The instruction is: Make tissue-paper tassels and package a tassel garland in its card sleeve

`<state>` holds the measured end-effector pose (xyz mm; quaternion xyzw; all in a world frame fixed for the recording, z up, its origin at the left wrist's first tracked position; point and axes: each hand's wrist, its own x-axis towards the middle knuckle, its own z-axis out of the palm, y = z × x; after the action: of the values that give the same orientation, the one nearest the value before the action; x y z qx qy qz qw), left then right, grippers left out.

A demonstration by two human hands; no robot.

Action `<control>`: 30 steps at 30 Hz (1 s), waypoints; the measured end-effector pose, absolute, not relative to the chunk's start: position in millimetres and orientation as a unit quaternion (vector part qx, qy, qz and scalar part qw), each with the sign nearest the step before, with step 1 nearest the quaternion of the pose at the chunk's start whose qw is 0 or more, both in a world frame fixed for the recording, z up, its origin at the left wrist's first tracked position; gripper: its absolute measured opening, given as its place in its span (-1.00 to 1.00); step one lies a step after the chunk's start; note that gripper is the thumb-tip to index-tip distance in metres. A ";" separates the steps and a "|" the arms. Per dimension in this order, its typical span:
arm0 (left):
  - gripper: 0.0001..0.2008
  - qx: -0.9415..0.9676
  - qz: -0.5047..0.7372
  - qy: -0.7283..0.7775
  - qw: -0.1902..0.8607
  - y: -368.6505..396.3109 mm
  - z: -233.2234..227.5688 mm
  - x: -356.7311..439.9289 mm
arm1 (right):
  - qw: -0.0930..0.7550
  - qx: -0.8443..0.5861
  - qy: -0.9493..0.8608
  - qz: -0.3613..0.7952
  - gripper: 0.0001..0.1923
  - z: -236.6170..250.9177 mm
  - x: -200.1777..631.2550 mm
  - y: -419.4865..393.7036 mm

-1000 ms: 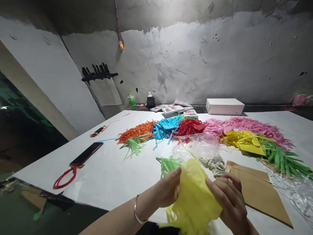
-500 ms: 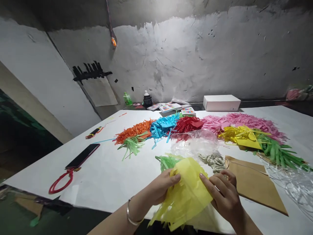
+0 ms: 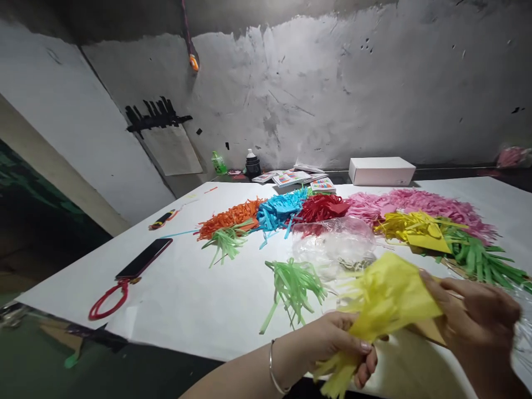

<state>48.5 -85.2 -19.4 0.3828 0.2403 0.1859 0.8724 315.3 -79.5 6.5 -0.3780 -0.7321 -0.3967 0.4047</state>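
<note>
I am closing my left hand (image 3: 336, 349) around the lower, fringed end of the yellow tissue paper (image 3: 386, 299), fingers curled in so the cut strips are hanging below my fist toward the near table edge. My right hand (image 3: 477, 316) is gripping the opposite, upper corner of the same sheet, though it is blurred and I cannot tell exactly how the fingers are pinching. The sheet is stretching between the two hands, its long axis running from low left by my left fist up and to the right toward my right hand, and it is hovering just above the white table (image 3: 187, 299). Both hands are touching it, so neither is nearer; my left is holding the fringe end, my right the plain end. A brown paper piece (image 3: 428, 330) is showing just under the yellow edge beside my right hand. Just beyond my left hand a light green fringe bundle (image 3: 293, 285) is lying on the table, and past it a clear plastic bag (image 3: 332, 244) and the row of coloured fringe piles (image 3: 291, 210).
</note>
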 end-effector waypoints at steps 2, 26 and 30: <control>-0.65 0.420 0.173 0.264 0.851 -79.3 -25.9 41.4 | 0.383 -0.374 -0.746 -0.396 -0.44 0.2 329.0 -89.1; -0.65 0.702 0.233 0.671 0.051 -54.4 -32.3 -125.3 | 0.259 -0.295 -0.912 -0.120 -0.40 -116.9 171.4 -81.7; -0.57 0.865 0.168 0.450 0.143 -103.9 -35.9 -64.5 | 0.262 -0.299 -0.913 -0.092 -0.49 -109.8 172.2 -81.4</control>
<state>-64.5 -103.9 -35.9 0.8651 0.4502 0.1682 0.1434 172.2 -81.4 -109.8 -0.2990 -0.9131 -0.0918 0.2615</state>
